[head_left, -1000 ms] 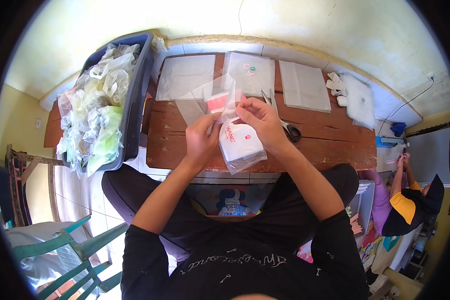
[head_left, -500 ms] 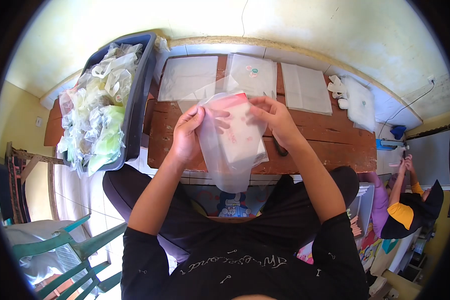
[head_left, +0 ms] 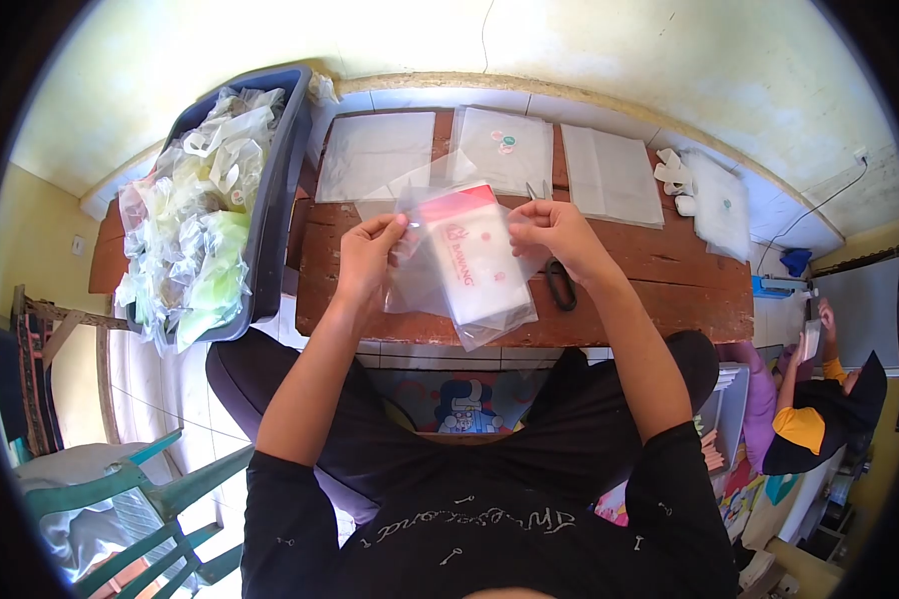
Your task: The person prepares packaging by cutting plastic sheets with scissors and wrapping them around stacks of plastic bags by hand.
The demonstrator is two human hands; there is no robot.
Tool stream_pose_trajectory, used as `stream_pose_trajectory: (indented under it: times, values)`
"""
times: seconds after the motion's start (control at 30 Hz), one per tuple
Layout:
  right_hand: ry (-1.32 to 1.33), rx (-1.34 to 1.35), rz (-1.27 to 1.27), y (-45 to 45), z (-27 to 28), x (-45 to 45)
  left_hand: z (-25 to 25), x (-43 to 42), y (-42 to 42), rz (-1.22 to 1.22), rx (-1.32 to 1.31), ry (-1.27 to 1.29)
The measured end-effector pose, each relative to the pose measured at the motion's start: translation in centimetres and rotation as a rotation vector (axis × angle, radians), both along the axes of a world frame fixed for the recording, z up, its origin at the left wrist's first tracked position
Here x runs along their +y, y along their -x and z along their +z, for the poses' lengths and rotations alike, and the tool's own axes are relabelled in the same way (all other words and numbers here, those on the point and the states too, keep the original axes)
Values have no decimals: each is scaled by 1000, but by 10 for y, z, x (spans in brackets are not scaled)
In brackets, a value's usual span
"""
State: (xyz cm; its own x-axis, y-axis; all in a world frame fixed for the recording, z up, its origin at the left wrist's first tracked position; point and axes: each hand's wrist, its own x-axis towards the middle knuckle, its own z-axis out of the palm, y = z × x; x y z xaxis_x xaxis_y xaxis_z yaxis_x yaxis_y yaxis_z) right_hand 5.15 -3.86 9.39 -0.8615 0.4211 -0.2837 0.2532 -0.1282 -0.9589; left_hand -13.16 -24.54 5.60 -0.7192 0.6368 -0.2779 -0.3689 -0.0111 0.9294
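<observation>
Translucent film [head_left: 408,282] swung leftward off rectangular red-printed packet [head_left: 479,262], left fingers [head_left: 396,229] pinching it, right fingers [head_left: 527,232] curled, grip unclear

- Centre stage: glossy clear film [head_left: 416,278], smooth plastic packet [head_left: 474,262]!
- Beneath, wooden table [head_left: 659,288], scuffed, looking rough-edged.
- Ten o'clock, crinkled shiny plastic bags [head_left: 202,205], smooth plastic tub [head_left: 277,185].
- Eight o'clock: smooth plastic chair [head_left: 202,481].
- Six: matt cloth shirt [head_left: 390,559]!

Packet [head_left: 480,262]: here it is, white, red-banded, red-lettered, slanting over the counter [head_left: 659,290]!
Clear bag [head_left: 415,285]: filmy, spreading out at the packet's left!
</observation>
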Motion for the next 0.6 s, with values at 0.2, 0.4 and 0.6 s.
stream_pose_trajectory:
  times: [0.2, 0.4, 0.6]
  values:
    - [76, -24, 39, 0, -12, 1, -9, -2, 13, 145, -85, -32]
    - [225, -36, -134, 5, -31, -5, -1, -1, 12, 70, -270, 16]
    - [245, 137, -281, 5, -31, 1, -16, 4, 9, -168, -110, 89]
